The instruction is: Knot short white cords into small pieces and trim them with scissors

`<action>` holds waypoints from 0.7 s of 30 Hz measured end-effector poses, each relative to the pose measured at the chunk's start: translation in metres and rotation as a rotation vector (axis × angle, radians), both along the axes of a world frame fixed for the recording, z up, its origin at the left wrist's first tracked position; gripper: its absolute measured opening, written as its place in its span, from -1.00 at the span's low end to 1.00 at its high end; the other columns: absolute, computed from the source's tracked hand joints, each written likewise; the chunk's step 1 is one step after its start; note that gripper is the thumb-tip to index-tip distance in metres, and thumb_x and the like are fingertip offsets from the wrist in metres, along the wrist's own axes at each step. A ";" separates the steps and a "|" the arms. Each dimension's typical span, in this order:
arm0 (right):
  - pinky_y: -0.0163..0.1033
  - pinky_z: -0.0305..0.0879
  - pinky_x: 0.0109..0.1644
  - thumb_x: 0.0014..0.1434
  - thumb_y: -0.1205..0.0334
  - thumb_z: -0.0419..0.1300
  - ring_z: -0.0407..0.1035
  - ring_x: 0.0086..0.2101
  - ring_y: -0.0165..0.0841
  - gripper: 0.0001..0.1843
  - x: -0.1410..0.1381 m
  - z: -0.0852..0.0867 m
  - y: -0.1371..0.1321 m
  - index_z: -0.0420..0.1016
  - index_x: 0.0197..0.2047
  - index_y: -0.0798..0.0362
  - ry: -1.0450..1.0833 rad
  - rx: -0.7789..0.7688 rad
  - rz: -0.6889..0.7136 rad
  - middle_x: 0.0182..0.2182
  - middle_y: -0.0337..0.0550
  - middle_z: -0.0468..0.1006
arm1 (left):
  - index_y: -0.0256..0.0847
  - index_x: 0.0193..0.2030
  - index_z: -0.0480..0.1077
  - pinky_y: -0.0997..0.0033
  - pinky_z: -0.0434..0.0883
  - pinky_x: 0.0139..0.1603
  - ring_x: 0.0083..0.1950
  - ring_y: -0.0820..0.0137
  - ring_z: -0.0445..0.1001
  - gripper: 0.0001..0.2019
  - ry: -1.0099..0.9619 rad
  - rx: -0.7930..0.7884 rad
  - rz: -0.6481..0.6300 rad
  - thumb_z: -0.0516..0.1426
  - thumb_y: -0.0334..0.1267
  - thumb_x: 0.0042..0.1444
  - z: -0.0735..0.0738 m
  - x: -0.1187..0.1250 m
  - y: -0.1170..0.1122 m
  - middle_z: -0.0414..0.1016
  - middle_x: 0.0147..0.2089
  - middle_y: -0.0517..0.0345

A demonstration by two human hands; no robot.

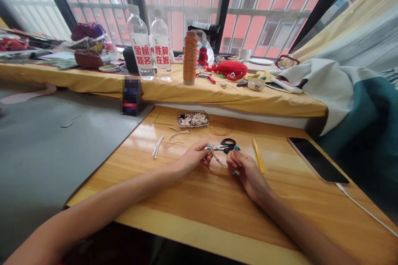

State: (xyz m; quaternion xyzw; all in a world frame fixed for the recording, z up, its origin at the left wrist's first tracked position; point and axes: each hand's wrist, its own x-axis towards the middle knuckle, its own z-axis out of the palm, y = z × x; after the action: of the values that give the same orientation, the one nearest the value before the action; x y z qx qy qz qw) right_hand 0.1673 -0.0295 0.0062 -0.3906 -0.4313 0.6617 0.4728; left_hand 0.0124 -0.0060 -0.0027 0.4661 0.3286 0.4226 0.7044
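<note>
My left hand [195, 158] and my right hand [244, 168] meet over the middle of the wooden table [199, 198]. Both pinch the ends of a thin pale strip [217, 158] stretched between them. The fingers of each hand are closed on it. Black-handled scissors [226, 145] lie just beyond my fingertips. A yellow flat tool [258, 155] lies to the right of my right hand. A clear tray of shells or beads [193, 119] sits farther back. Loose pale strips [158, 145] lie to the left of my left hand.
A phone [317, 159] with a white cable [363, 209] lies at the table's right. Behind, a yellow-covered ledge [217, 93] carries two water bottles [140, 49], a tall spool of brown cord [190, 58], a red plush toy [230, 69] and baskets of yarn [88, 43]. A grey and teal blanket [351, 103] hangs at right.
</note>
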 end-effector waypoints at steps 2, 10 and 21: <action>-0.32 -0.09 -0.53 0.02 0.03 0.11 -0.03 -0.62 -0.49 -0.57 0.002 -0.001 0.001 0.08 -0.71 0.06 0.036 0.012 0.038 -0.68 -0.32 0.11 | -0.28 -0.52 0.19 0.48 0.38 -0.56 -0.64 0.63 0.11 -0.82 -0.043 -0.022 -0.045 0.12 -0.24 -0.13 0.000 -0.002 0.001 0.13 -0.63 0.33; -0.26 0.09 -0.24 -0.03 0.08 0.17 0.14 -0.46 -0.41 -0.64 0.005 -0.001 0.009 0.19 -0.71 0.04 0.280 0.054 -0.073 -0.65 -0.29 0.22 | -0.24 -0.26 0.28 0.55 0.30 -0.49 -0.52 0.56 0.28 -0.78 -0.002 0.006 -0.006 0.11 -0.25 -0.09 0.007 -0.011 0.003 0.27 -0.53 0.25; -0.27 0.13 -0.35 -0.09 0.07 0.18 0.10 -0.54 -0.43 -0.63 -0.001 0.006 -0.002 0.15 -0.72 0.04 0.244 -0.039 0.039 -0.67 -0.30 0.15 | -0.29 -0.24 0.26 0.62 0.17 -0.59 -0.58 0.63 0.24 -0.68 0.280 0.268 -0.157 0.07 -0.07 -0.05 -0.011 0.001 -0.001 0.34 -0.40 0.21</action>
State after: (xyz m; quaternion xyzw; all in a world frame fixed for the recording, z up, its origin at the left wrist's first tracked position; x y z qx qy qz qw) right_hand 0.1666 -0.0313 0.0126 -0.3079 -0.3651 0.7215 0.5013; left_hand 0.0131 -0.0068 -0.0135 0.6339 0.3270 0.3374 0.6143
